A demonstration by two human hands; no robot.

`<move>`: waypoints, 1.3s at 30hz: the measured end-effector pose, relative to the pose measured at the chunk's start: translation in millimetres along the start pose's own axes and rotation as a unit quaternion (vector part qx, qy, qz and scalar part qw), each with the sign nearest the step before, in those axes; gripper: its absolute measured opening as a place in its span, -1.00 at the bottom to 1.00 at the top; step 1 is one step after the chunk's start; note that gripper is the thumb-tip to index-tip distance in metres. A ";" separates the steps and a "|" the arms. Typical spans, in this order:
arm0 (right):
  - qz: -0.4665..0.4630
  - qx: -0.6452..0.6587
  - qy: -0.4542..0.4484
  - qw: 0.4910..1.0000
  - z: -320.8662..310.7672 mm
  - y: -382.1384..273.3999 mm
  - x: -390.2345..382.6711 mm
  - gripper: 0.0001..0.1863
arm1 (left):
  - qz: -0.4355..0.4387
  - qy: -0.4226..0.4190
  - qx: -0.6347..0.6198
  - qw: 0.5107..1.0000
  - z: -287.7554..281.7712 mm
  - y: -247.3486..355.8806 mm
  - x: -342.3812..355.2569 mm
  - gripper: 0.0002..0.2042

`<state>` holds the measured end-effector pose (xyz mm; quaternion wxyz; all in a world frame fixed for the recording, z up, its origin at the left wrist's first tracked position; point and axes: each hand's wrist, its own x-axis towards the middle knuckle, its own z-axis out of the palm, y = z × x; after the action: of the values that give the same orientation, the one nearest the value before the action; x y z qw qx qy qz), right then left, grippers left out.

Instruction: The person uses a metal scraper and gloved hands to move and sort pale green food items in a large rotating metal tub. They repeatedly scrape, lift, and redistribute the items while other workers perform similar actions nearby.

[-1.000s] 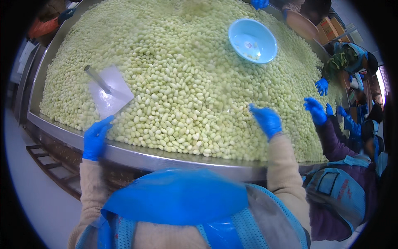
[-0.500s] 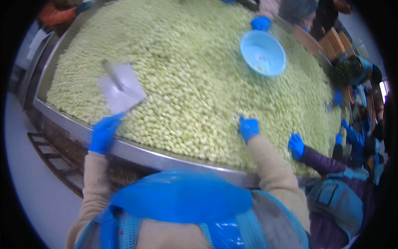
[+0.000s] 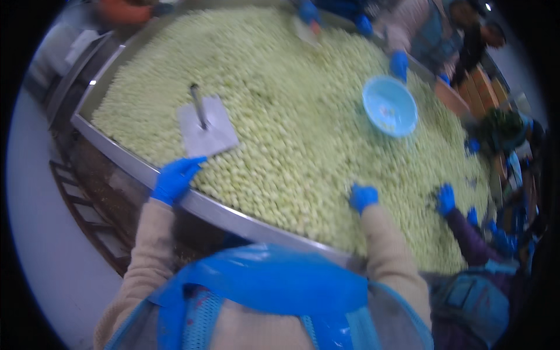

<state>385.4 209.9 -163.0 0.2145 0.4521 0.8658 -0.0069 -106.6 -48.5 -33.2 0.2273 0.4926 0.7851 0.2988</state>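
A broad metal-sided bin holds a deep heap of small, rounded, pale-green pieces whose kind I cannot make out. My left hand, in a blue glove, reaches over the near rim with its fingers stretched out. Its fingertips lie at the near edge of a flat metal scoop that rests on the heap, its handle sticking up. My right hand, also blue-gloved, is down on the heap with curled fingers. Its fingertips are blurred among the pieces, and whatever they hold is hidden.
A light-blue basin with a few bits inside sits on the heap at far right, by a co-worker's gloved hand. Another co-worker's hand works right of mine. Cardboard boxes stand beyond. A metal ladder-like frame is at left.
The whole view has shifted, so the scoop and basin now appear farther right and lower. My left hand stays beside the scoop, and my right hand stays on the heap with its fingers less visible.
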 end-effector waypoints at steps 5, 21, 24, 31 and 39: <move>0.030 0.191 0.088 0.977 -7.4 13.2 -30.3 -0.57 | 0.044 0.006 -0.003 0.999 -4.1 4.8 -1.1 -0.73; 0.032 0.230 -0.050 0.971 -78.0 66.8 -41.1 -0.54 | -0.020 0.000 -0.041 0.999 -5.9 22.8 1.0 -0.72; 0.045 0.152 -0.069 0.985 -14.7 31.5 -59.5 -0.49 | -0.016 -0.008 -0.003 1.000 -3.6 14.6 6.4 -0.72; 0.057 0.138 -0.022 0.988 17.5 13.5 -25.7 -0.55 | 0.016 -0.004 -0.020 1.000 -3.9 -8.9 5.2 -0.71; -0.018 0.602 0.345 0.720 -192.3 109.1 -11.4 -0.31 | 0.029 0.001 -0.012 1.000 -6.4 13.5 3.3 -0.71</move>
<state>406.7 305.1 35.7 -0.4162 0.4417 0.7011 -0.3744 -103.6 -42.6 -19.5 0.2239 0.5121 0.7670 0.3151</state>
